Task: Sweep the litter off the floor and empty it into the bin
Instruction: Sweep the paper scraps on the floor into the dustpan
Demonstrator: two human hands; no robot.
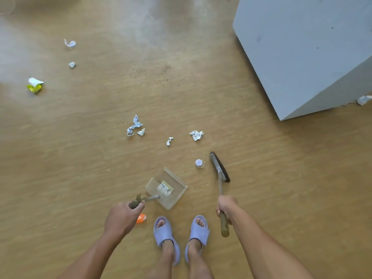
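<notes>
My left hand point(122, 215) grips the handle of a clear plastic dustpan point(168, 188), which rests on the wooden floor just ahead of my feet. My right hand point(225, 206) holds the long handle of a dark-bristled brush point(220, 167), whose head touches the floor right of the pan. A small white round lid point(199, 163) lies between the pan and the brush head. Crumpled paper scraps point(196, 135) point(169, 141) point(135, 125) lie further ahead. An orange piece point(141, 218) peeks out from under my left hand.
More litter lies far left: a yellow and white wrapper point(35, 85), a small paper ball point(72, 64) and a curled scrap point(70, 43). A large grey box point(306, 57) stands at the upper right with a white scrap point(364, 100) beside it. My feet wear lilac slippers point(198, 232).
</notes>
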